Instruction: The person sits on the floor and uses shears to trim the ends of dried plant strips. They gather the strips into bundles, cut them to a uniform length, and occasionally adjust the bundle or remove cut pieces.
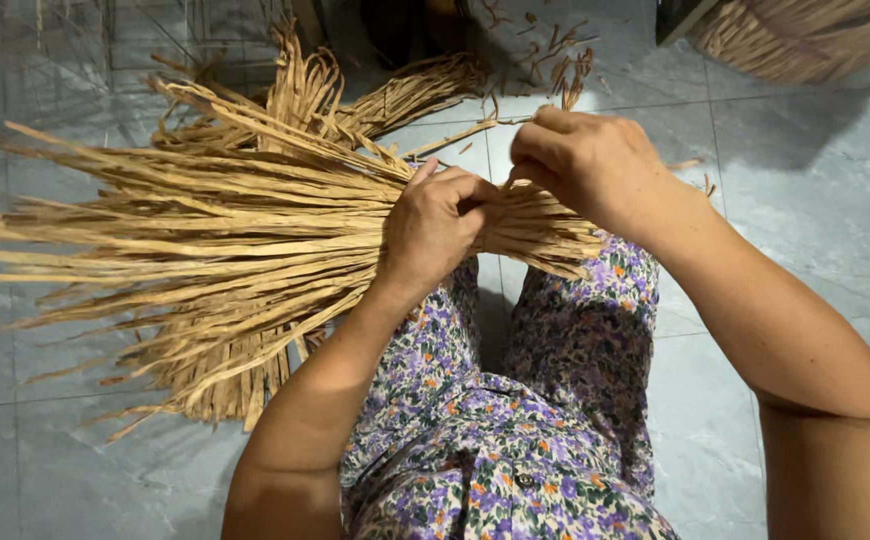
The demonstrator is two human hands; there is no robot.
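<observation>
We've got the big fan of dried straw strips (185, 250) spread over the grey tile floor (815, 200) and across our lap; our left hand (435, 225) is clamped round its gathered neck; our right hand (580, 165) pinches one thin strand (455, 137); best we keep that neck tight and the strand taut.

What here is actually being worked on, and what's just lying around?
In use:
- bundle of dried straw strips, gripped at its narrow end by the left hand
- right hand, pinching a strip beside it

Lying about:
- loose straw scraps on the tiled floor
- straw pile, top right
</observation>
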